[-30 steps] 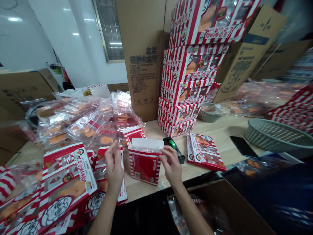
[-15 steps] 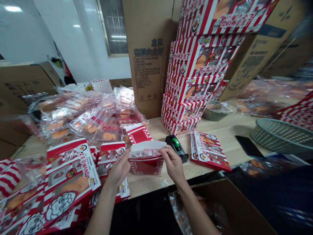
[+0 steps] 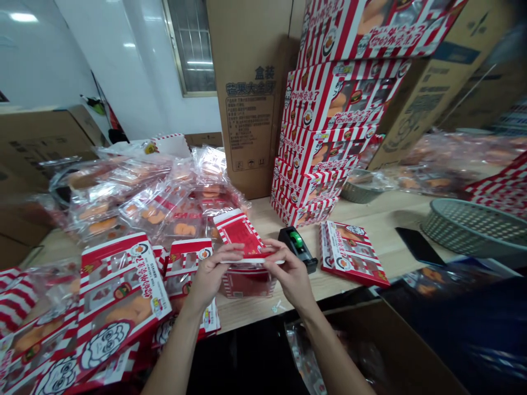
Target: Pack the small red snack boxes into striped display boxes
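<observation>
Both hands hold a red-and-white striped cardboard box point(image 3: 247, 282) upright on the wooden table point(image 3: 247, 312). Its red lid flap point(image 3: 239, 233) is tilted back above the box mouth. My left hand point(image 3: 212, 277) pinches the flap's front edge from the left, and my right hand point(image 3: 290, 274) pinches it from the right. The fingers hide that edge and the box's top opening. A black tape dispenser with a green roll point(image 3: 297, 248) stands just right of my right hand, apart from it.
Flat striped boxes point(image 3: 123, 296) and clear packs of orange food point(image 3: 152, 211) are heaped left. A box stack point(image 3: 329, 109) rises behind, beside a cardboard carton point(image 3: 251, 93). One flat box point(image 3: 349, 253), a black phone point(image 3: 418, 246) and a grey basket point(image 3: 473, 227) lie right.
The white inner part no longer stands up at the box mouth. The red lid flap now tilts over the box, and both hands have moved from the box sides up to its edge.
</observation>
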Demonstrator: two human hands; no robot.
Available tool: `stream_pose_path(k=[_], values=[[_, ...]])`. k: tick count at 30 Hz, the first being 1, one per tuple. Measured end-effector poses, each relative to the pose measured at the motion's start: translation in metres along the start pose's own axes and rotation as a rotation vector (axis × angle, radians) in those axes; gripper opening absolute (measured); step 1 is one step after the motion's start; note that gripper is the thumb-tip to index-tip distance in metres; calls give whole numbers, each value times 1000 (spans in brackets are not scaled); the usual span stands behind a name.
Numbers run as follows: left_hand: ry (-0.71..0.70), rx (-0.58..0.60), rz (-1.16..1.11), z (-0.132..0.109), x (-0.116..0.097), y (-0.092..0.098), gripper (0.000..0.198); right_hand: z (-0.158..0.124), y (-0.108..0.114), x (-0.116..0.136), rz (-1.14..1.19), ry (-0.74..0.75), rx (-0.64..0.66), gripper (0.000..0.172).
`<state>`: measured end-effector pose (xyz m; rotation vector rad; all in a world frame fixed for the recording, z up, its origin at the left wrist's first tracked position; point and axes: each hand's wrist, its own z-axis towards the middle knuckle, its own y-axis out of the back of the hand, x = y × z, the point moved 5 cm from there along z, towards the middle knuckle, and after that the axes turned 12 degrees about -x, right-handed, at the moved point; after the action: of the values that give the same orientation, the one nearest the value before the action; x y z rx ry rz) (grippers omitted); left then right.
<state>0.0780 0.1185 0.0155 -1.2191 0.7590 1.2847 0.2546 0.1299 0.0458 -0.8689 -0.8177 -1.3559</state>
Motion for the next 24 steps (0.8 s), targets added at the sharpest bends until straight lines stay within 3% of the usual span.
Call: stream_pose_path(k=[3, 6, 8, 12, 14, 21, 24], values=[[-49, 5, 92, 0, -1, 0, 18, 1, -2, 5, -81, 11, -19, 5], [-33, -4, 84, 1, 0, 1, 20, 0, -5, 9, -172, 13, 4, 17], [-26, -5, 68, 0, 0, 3, 20, -1, -6, 9, -213, -4, -11, 13], [4, 99, 94, -8, 4, 7, 18, -5, -7, 8, -176, 10, -76, 1], [24, 85, 109, -9, 10, 12, 18, -6, -6, 7, -125, 23, -67, 3], [-119, 28, 181, -10, 8, 15, 16, 0, 1, 7, -27, -27, 324, 16], [-215, 38, 268, -16, 1, 12, 12, -4, 0, 10, -108, 19, 369, 18]])
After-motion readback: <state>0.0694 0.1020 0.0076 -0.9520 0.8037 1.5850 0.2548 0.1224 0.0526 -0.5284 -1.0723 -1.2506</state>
